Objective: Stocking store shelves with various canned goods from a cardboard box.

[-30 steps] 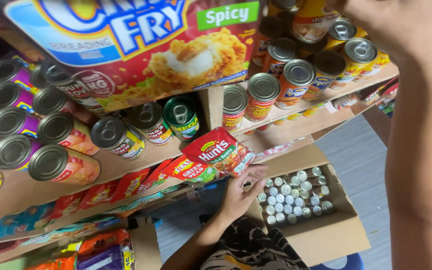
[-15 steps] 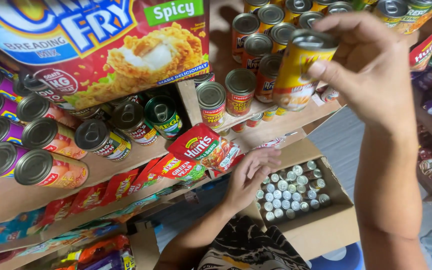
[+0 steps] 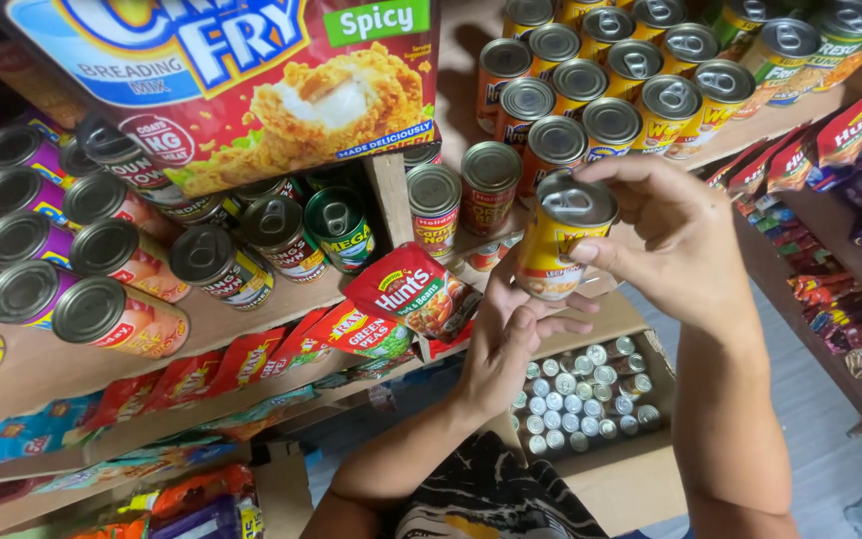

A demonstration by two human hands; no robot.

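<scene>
The right hand (image 3: 685, 240) is gripping a yellow-labelled can (image 3: 558, 240) near its top rim, fingers closed round it, and is holding it in the air just in front of the wooden shelf edge (image 3: 251, 319). The left hand (image 3: 511, 344) is cupping underneath — its fingers seem to be touching the can's base, though the contact itself is hidden behind the can. Handling this well is a matter of keeping the can upright and letting the lower hand take the weight while the upper one steers. The stacked cans (image 3: 611, 85) above are lying on their sides, lids outward, so a careless knock could roll them. Below, a cardboard box of small cans (image 3: 581, 404) is sitting open — worth keeping clear of.
</scene>
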